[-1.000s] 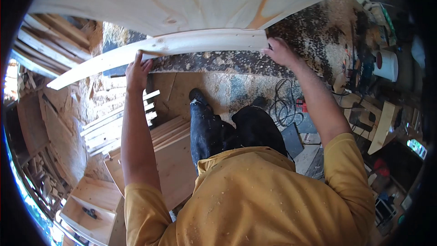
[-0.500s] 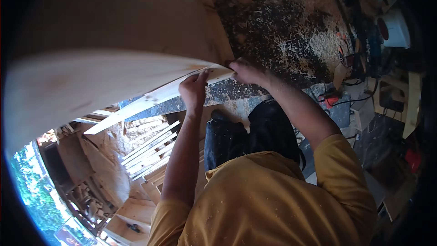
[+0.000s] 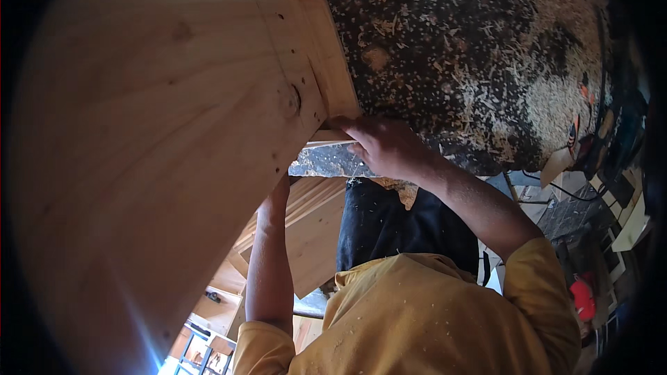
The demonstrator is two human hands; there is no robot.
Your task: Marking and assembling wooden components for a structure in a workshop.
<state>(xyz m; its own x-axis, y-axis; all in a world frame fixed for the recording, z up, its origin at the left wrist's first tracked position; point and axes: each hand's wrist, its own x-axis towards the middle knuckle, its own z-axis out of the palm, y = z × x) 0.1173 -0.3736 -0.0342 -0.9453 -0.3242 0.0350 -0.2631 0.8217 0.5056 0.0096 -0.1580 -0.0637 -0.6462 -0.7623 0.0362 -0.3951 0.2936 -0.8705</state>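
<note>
A large wooden panel (image 3: 160,118) with knots and several small dark holes fills the left side, tilted toward me. Along its far right edge runs a long wooden board (image 3: 326,48). At the panel's near corner, my right hand (image 3: 392,147) is closed on the end of a thin wooden strip (image 3: 330,137), its fingertips by the corner where strip and board meet. My left hand (image 3: 279,193) reaches up behind the panel's lower edge. Its fingers are hidden there, so what they touch does not show.
A dark worktop (image 3: 431,48) strewn with wood shavings lies beyond my right hand. Below the panel lean stacked boards (image 3: 316,232). Further right are a black cable (image 3: 573,194), a red object (image 3: 582,300) and wood offcuts on the floor.
The panel has tipped so its broad face now shows, and it covers most of the strip. My left hand has gone from plain view to behind the panel. My right hand stays at the corner.
</note>
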